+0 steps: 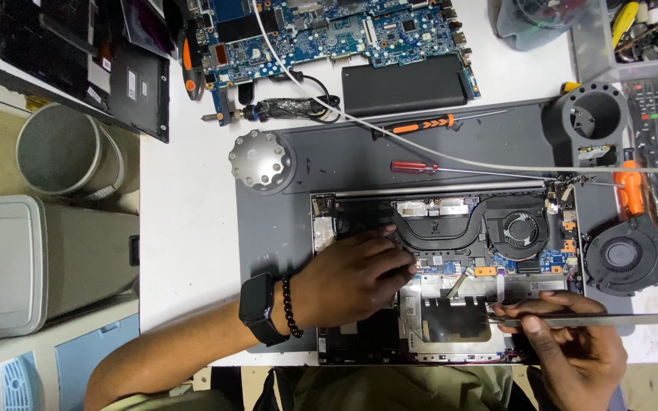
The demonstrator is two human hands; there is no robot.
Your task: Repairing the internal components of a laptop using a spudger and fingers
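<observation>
Opened laptop (pixel 451 274) laid flat on grey mat (pixel 344 152), internals exposed for access. Left hand (pixel 356 278) pressed on board, fingers curled, nothing visibly held. Right hand (pixel 573 346) closed around flat metal tool (pixel 611 320), tip held over laptop's lower edge.

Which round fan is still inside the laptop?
The small black fan is, sitting in the open laptop beside the curved black pipe. The bigger fan lies loose on the grey mat, right of the laptop.
</observation>
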